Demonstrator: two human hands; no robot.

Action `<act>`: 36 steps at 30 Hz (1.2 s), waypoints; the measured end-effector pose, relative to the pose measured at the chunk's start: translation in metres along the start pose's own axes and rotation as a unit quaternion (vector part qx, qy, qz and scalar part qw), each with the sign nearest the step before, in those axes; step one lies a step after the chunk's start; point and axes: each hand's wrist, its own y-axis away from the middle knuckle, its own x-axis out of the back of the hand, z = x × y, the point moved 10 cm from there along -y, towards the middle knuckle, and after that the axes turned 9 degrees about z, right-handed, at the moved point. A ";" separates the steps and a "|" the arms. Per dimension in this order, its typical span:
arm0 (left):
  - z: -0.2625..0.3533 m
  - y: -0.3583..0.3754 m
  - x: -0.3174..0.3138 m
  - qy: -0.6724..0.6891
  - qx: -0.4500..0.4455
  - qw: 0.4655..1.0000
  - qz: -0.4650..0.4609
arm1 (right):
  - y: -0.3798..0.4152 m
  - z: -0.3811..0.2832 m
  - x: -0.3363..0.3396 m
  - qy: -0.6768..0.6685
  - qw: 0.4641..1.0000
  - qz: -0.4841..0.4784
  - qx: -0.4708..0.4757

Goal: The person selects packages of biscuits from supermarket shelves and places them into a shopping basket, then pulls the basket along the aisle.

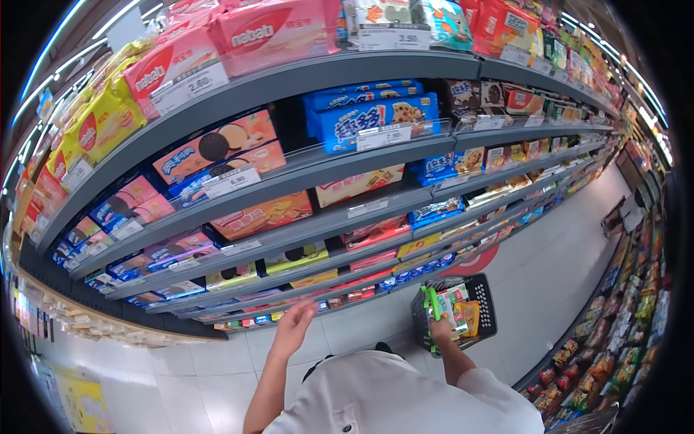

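Observation:
My left hand (pixel 294 329) is raised in front of the lower shelves, touching nothing; its fingers look bent and blurred, and whether they hold anything does not show. My right hand (pixel 440 330) is closed around the green handle (pixel 432 302) of a dark shopping basket (pixel 487 312). Inside the basket lie a yellow-orange pack (pixel 467 317) and a white and green pack (pixel 455 295). Blue cookie packs (pixel 361 124) stand on the second shelf, with a boxed cookie pack (pixel 213 145) to their left.
A long grey shelf unit (pixel 289 72) curves across the view, with pink wafer packs (pixel 275 32) on top and price tags along its edges. Another stocked shelf (pixel 600 347) runs along the right. Pale tiled floor (pixel 173 383) lies below.

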 end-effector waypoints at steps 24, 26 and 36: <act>0.426 0.165 -0.255 0.198 -0.572 0.695 -0.389 | 0.015 -0.023 0.061 -0.025 1.000 0.006 -0.012; 0.422 0.154 -0.254 0.236 -0.560 0.730 -0.313 | -0.003 -0.009 0.050 -0.029 0.999 -0.008 0.014; 0.431 0.154 -0.273 0.258 -0.511 0.730 -0.374 | -0.038 0.016 0.042 -0.033 0.999 0.024 -0.032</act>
